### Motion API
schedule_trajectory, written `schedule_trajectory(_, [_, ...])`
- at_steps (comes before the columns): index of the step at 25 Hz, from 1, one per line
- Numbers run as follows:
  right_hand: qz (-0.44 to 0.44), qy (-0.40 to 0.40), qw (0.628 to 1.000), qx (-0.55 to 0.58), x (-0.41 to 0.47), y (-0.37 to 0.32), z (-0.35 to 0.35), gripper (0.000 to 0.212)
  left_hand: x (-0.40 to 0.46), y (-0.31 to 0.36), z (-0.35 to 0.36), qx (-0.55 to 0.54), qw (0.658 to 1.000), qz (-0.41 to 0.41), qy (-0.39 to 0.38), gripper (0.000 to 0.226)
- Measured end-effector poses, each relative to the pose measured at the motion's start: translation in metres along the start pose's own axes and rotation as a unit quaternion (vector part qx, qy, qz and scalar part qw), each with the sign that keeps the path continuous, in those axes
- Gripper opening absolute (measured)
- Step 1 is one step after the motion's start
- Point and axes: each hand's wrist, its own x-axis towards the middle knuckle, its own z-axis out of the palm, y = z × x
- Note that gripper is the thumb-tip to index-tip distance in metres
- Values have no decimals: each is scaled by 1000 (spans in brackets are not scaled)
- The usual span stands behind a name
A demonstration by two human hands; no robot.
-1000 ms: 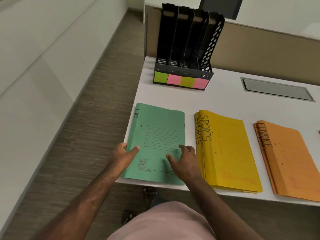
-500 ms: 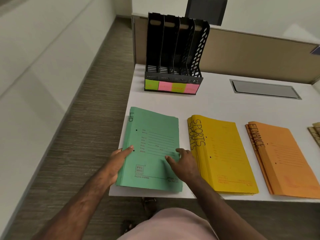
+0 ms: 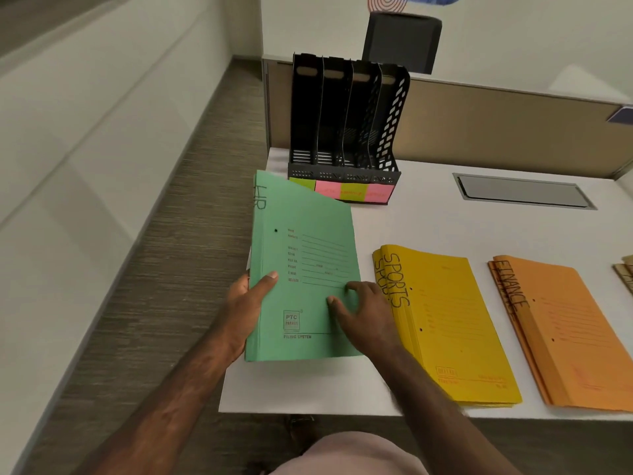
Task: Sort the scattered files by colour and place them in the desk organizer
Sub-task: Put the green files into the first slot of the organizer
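Biggest change: the green files, marked HR, lay flat near the left corner of the white desk a second ago and are now lifted off it, far end tilted up toward the black desk organizer, near edge hanging above bare desk. Left hand grips the stack's left edge, thumb on top and fingers wrapped under; half a second ago it was only sliding in at that edge. Right hand has fingers curled down on the cover at the lower right; whether it pinches the right edge or just presses the top, cannot tell. Means the sorting looks done and the green pile is judged to be the first one headed for a slot; all four organizer compartments look empty. Yellow files marked SPORTS and orange files marked FINANCE lie flat in the same places as before, well apart from the organizer. Hidden or unclear: the raised green stack covers the left end of the sticky labels on the organizer's base, green, pink, yellow-green and pink showing, writing on them unreadable, so the matching slot can't be confirmed. A brownish pile is cut off at the right edge. How many files are in the green stack is hard to make out. Grey cable hatch sits in the desk behind the piles. Printed form text on the green cover is too small to read apart from the PTC logo.
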Motion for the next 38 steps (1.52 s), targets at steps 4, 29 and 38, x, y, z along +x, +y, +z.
schedule_trajectory(4, [-52,-13,996,73,22,-31,-17,60,8,35,21,-7,998,55,5,38])
schedule_trajectory(29, [-250,-115,929,248,320,-189,-94,75,242,234,108,105,887,418,167,18])
schedule_trajectory(38, [-221,-119,921,297,378,-177,-87,84,312,222,129,183,880,411,149,33])
